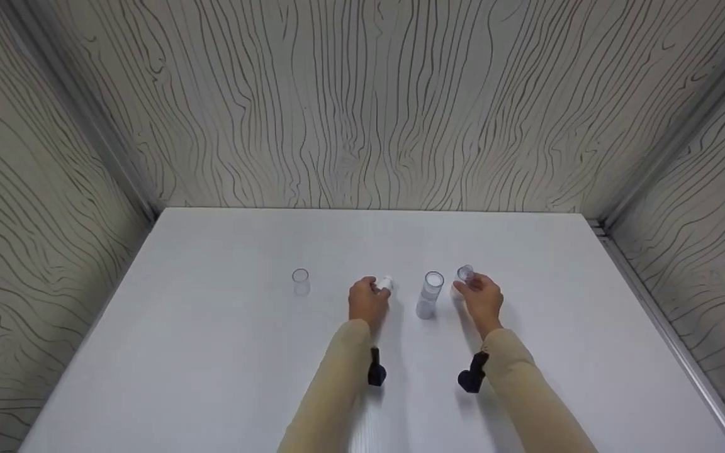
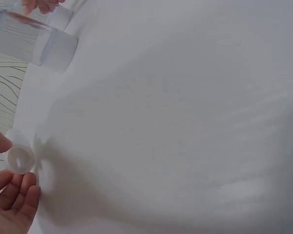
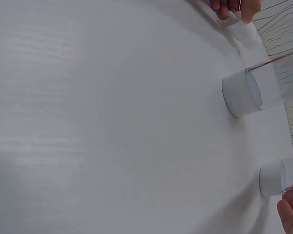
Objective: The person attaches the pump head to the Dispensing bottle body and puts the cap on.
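Observation:
My left hand [image 1: 367, 302] pinches a small white hollow plastic piece [image 2: 20, 158] between thumb and fingers, low over the white table. Its round end, with a small stub inside, faces the left wrist camera. A tall clear cylinder with a white base [image 1: 430, 294] stands upright between my two hands. To its right, my right hand [image 1: 483, 299] grips the clear upper part of a shorter cylinder [image 1: 465, 273]. In the right wrist view, that cylinder's white base [image 3: 272, 179] shows close on the table, with the fingertips [image 3: 289, 209] beside its clear wall.
A small clear cup-like cylinder [image 1: 300, 283] stands alone on the table, left of my left hand. The white table [image 1: 211, 352] meets a wood-grain patterned wall [image 1: 362, 113] at its back edge. Similar panels rise on both sides.

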Demonstrator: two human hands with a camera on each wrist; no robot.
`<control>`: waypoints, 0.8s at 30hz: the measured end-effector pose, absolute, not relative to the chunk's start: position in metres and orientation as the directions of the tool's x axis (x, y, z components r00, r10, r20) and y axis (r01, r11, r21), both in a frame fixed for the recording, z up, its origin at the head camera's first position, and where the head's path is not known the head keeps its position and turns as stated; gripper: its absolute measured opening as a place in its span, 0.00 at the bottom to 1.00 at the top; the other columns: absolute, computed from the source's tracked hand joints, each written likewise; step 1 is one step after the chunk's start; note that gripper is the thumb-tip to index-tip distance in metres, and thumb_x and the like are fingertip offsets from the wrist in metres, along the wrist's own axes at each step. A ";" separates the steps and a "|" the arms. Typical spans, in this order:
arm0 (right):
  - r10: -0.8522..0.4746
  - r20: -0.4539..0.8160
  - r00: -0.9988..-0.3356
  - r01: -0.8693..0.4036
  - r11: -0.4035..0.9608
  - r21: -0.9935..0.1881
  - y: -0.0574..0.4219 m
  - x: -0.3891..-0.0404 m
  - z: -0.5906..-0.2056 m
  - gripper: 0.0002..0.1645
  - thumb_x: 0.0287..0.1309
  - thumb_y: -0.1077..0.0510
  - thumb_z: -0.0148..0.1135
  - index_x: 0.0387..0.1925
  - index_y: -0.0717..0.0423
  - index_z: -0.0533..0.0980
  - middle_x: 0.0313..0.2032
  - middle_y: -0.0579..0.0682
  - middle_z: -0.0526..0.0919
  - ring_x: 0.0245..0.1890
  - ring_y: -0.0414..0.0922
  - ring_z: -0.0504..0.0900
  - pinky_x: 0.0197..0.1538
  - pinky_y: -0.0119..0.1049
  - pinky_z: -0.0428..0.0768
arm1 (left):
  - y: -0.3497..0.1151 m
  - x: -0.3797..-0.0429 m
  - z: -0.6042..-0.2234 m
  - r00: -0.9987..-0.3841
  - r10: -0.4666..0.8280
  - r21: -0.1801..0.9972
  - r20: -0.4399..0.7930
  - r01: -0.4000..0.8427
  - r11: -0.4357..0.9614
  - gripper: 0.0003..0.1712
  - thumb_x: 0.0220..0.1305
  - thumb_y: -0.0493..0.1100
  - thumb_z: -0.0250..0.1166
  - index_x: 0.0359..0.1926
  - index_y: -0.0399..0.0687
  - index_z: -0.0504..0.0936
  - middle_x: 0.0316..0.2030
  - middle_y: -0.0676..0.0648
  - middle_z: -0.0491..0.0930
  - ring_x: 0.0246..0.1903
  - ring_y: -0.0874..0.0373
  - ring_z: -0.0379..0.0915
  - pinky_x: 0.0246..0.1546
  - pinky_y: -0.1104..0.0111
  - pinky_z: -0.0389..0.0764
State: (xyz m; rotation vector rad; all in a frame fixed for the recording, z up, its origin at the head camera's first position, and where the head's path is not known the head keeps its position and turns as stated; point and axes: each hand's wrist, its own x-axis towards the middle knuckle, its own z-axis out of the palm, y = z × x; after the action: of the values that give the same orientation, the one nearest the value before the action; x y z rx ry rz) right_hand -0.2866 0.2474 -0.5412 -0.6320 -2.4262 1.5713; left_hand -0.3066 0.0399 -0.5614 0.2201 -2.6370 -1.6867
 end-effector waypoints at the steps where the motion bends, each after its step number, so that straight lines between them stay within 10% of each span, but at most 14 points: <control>1: 0.445 -0.079 -0.892 0.253 0.349 -0.902 0.247 -0.287 -0.540 0.28 0.59 0.62 0.63 0.58 0.72 0.69 0.58 0.72 0.74 0.61 0.63 0.74 0.66 0.49 0.74 | 0.039 -0.306 -0.561 -0.990 -0.117 0.908 -0.079 -0.120 0.402 0.21 0.60 0.37 0.64 0.53 0.31 0.78 0.42 0.39 0.84 0.43 0.52 0.80 0.50 0.60 0.82; 24: 0.400 -0.079 -0.913 0.238 0.366 -0.900 0.254 -0.278 -0.542 0.28 0.61 0.57 0.62 0.58 0.70 0.70 0.58 0.70 0.76 0.60 0.60 0.76 0.64 0.46 0.76 | 0.020 -0.286 -0.557 -0.971 -0.109 0.950 -0.211 -0.230 0.210 0.20 0.60 0.42 0.63 0.51 0.37 0.82 0.47 0.41 0.84 0.46 0.55 0.79 0.54 0.61 0.80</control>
State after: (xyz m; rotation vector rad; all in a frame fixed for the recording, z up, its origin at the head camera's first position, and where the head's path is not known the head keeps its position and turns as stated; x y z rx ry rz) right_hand -0.2784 0.2545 -0.5419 -0.5812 -2.4656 1.5846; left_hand -0.2857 0.0198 -0.5572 0.3538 -2.5182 -2.0076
